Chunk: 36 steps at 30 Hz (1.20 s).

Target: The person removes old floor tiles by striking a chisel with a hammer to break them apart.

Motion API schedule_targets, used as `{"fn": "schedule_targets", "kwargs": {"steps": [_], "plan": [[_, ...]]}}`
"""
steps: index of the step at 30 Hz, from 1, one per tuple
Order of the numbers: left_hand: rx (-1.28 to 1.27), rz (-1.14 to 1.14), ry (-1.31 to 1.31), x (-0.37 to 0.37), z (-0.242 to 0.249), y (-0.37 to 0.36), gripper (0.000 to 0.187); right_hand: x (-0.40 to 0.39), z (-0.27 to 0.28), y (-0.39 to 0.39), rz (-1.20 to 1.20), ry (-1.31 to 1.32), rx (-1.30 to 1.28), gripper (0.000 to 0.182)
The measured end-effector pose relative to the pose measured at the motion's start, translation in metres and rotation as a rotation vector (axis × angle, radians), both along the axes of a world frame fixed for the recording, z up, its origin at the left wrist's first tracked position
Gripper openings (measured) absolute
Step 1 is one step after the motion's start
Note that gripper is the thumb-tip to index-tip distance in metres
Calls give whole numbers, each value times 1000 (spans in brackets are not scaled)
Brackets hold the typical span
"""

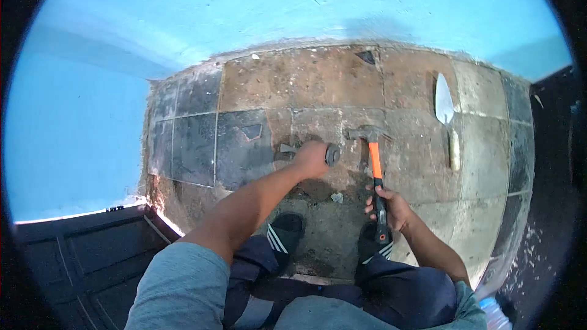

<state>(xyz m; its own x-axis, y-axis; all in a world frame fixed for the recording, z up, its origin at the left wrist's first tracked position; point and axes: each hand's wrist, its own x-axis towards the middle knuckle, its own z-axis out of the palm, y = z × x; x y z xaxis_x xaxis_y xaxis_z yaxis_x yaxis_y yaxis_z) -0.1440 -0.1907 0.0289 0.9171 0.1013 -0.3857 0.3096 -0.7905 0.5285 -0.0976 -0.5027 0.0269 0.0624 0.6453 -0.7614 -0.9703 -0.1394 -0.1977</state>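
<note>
Now we see the left hand [312, 159] wrapped tight round a chisel [304, 151] laid against the bare floor [306, 79], while the right hand [391, 208] has its fingers closed on the orange-handled hammer [374, 159], a trowel [445, 113] lying well off beyond it.

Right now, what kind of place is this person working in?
Probably a room being redone, in a corner with sky-blue walls. Some dark floor tiles remain beside bare, dusty concrete. The left hand holds a chisel, the right hand a hammer, and a trowel lies nearby.
</note>
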Motion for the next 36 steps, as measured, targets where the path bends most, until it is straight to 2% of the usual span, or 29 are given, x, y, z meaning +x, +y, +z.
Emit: {"fn": "schedule_targets", "kwargs": {"steps": [2,5,8,11,14,17,21,24,26,28,31,33,35,36], "plan": [[-26,0,16,-6,-5,8,32,-3,0,3,-11,5,-19,38],[-11,-35,-42,-12,-16,8,30,-7,-11,3,-24,33,-46,37],[21,39,14,-9,-19,4,29,-5,-15,-2,-33,17,-24,36],[56,115,-151,-8,-19,-2,32,6,-7,-1,-5,16,-18,32],[42,158,-300,-2,-17,-1,38,16,-31,0,-16,100,-39,26],[51,257,-307,-1,-13,-2,39,34,-36,18,-33,-81,-1,23],[64,271,-165,6,-8,0,31,55,-11,41,93,-503,-162,26],[108,281,-58,15,-6,0,22,70,6,36,-23,-772,-310,25],[147,282,-3,15,-19,1,20,97,23,21,-160,-1055,-353,26],[163,272,-11,17,-21,-1,19,121,51,13,-373,-1142,-348,23],[155,258,-58,14,-31,-1,18,118,78,23,-602,-1249,-372,24],[141,268,-135,13,-34,2,18,85,57,23,-470,-1266,-424,22],[125,281,-235,9,-34,6,19,26,11,32,-99,-1392,-542,25],[148,289,-201,9,-33,6,19,10,19,49,137,-1395,-433,27]]}}
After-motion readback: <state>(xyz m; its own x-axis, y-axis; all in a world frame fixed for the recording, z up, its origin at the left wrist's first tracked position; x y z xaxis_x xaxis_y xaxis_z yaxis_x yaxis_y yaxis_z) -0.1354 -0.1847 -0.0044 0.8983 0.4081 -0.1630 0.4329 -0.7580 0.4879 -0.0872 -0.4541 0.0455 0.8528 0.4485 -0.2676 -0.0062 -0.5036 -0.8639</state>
